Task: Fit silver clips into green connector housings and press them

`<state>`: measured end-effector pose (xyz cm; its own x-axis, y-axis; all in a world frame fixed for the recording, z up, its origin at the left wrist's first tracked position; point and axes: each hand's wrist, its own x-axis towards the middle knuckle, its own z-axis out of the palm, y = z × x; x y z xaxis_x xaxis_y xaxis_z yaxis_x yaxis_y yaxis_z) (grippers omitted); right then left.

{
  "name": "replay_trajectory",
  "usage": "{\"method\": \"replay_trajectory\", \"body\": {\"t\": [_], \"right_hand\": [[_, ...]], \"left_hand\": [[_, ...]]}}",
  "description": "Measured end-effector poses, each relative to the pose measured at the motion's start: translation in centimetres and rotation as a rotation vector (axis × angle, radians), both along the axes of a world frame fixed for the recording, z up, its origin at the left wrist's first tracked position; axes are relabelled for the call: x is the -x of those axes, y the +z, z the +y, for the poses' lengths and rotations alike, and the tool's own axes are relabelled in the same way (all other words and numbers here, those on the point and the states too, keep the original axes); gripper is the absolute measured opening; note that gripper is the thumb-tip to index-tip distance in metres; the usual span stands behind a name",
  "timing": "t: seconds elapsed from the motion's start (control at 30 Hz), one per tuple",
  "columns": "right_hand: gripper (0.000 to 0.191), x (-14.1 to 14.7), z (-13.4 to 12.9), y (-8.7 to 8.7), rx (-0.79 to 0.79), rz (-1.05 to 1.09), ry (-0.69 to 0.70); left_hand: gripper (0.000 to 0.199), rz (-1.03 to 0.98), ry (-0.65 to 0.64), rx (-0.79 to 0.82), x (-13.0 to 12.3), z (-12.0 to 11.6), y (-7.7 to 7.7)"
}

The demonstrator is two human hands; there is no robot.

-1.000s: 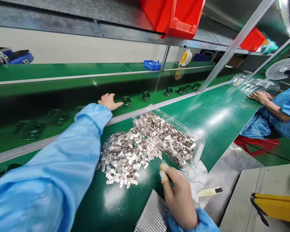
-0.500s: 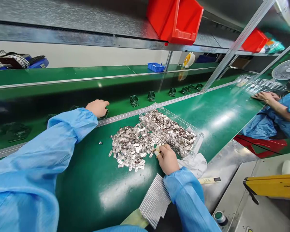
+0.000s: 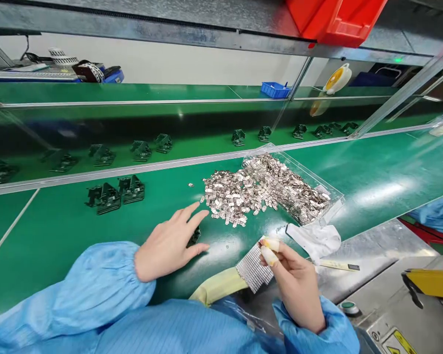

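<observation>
The counter point(image 3: 170, 182) stretches wide to the left of the pile point(image 3: 231, 196) and again beyond the tray point(image 3: 334, 209), giving room to move; a metal rail point(image 3: 192, 163) edges it behind the pile. One loose metal piece point(image 3: 191, 185) lies just left of the pile. Two dark parts point(image 3: 108, 197) stand close together farther left, and one more part point(image 3: 194, 237) is in front of the pile, half hidden by the left hand point(image 3: 166, 246), which is open with its fingers spread. The right hand point(image 3: 293, 285) is closed in a pinch at the grid sheet point(image 3: 255, 268), in front of the pile (whether it grips something is too small to tell). One clear tray, full of metal pieces, stands against the pile's right side. A white cloth point(image 3: 317, 240) and one pen-like tool point(image 3: 336, 265) crowd the near right. Behind the pile, past the rail, more dark parts point(image 3: 238, 137) form a row (reflections blur the count).
</observation>
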<state>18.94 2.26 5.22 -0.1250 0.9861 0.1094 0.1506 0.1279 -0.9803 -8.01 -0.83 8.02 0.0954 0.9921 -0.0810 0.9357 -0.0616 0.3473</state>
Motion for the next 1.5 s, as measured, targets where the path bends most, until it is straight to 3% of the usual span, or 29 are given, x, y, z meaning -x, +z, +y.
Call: {"method": "replay_trajectory", "body": {"t": [0.1,0.17,0.23,0.33,0.43,0.53,0.63,0.7,0.83,0.97,1.13,1.33,1.5], "right_hand": [[0.016,0.0,-1.8,-1.1,0.012,0.039,-0.095],[0.016,0.3,-2.7,-1.8,0.024,0.073,-0.12],[0.014,0.9,-3.4,-2.2,0.031,0.103,-0.1],[0.01,2.0,-3.9,-2.3,0.025,0.133,-0.059],[0.004,2.8,-4.2,-2.0,0.03,0.175,-0.073],[0.007,3.2,-4.4,-1.7,0.075,0.203,-0.085],[0.017,3.1,-4.8,-1.4,0.122,0.194,-0.058],[0.02,3.0,-5.1,-1.4,0.136,0.165,-0.035],[0.021,2.7,-5.9,-1.7,0.141,0.087,-0.023],[0.029,3.1,-6.3,-2.8,0.161,0.12,-0.108],[0.006,4.0,-6.5,-3.7,0.152,0.174,-0.169],[0.008,3.2,-6.1,-2.9,-0.107,0.048,-0.259],[0.013,3.3,-6.0,-2.8,-0.122,-0.1,-0.243]], "left_hand": [[0.095,-0.212,-0.008,0.037,3.7,-1.6,-0.5],[0.107,-0.283,-0.046,0.085,5.8,-2.0,-1.7],[0.108,-0.328,-0.087,0.109,7.0,-1.9,-3.2],[0.093,-0.354,-0.122,0.076,7.1,-0.8,-5.3],[0.07,-0.404,-0.155,-0.005,5.6,0.2,-6.2],[0.051,-0.643,-0.086,-0.065,2.6,0.7,-6.3],[0.054,-1.091,0.042,0.077,-1.6,1.0,-6.2],[0.059,-1.35,0.041,0.232,-4.4,1.1,-6.2],[0.06,-1.543,-0.014,0.355,-8.0,0.9,-5.9],[0.058,-1.529,0.053,0.244,-8.7,0.5,-5.6],[0.056,-1.549,0.144,0.132,-8.6,0.2,-5.8],[0.052,-1.616,0.007,0.18,-8.6,-0.2,-6.5],[0.042,-1.613,-0.127,0.225,-8.4,-0.7,-6.8]]}}
